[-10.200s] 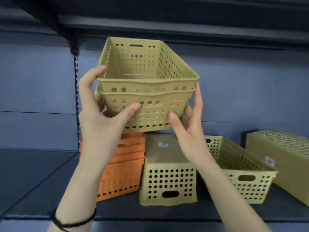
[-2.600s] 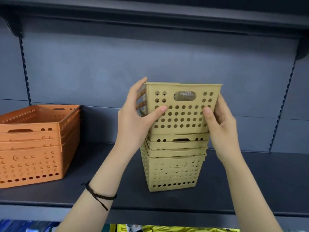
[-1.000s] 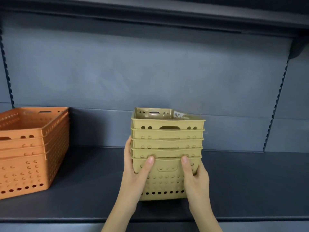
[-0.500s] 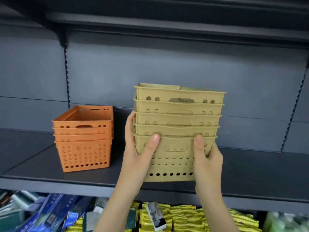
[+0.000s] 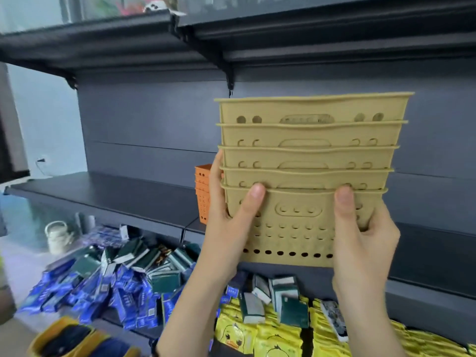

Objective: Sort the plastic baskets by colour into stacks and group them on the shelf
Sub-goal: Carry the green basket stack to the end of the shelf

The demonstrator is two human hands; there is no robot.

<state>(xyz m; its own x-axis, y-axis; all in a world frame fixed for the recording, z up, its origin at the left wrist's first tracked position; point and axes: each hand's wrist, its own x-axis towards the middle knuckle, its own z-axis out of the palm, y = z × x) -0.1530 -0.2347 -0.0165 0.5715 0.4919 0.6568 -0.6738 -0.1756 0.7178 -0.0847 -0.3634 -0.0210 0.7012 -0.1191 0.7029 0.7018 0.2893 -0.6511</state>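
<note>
The left grip [image 5: 226, 222] and right grip [image 5: 360, 240] each clasped a side of the bottom basket, thumbs pressed on its front. Before the dark shelf [image 5: 116, 194] the tan stack [image 5: 309, 155], five nested, was held up, seemingly off the board. The orange stack [image 5: 202, 191] stood on the shelf, mostly hidden behind the left grip. Sorting looked finished. Grouping was in hand, and it called for setting the tan stack down level beside the orange.

The tan basket stack [image 5: 306, 176] is matt moulded plastic, smooth between its holes, and the orange baskets [image 5: 203, 191] share that dull finish. The dark shelf [image 5: 116, 197] looks like matt painted metal; the blue packets [image 5: 123, 300] below it shine like glossy film.
</note>
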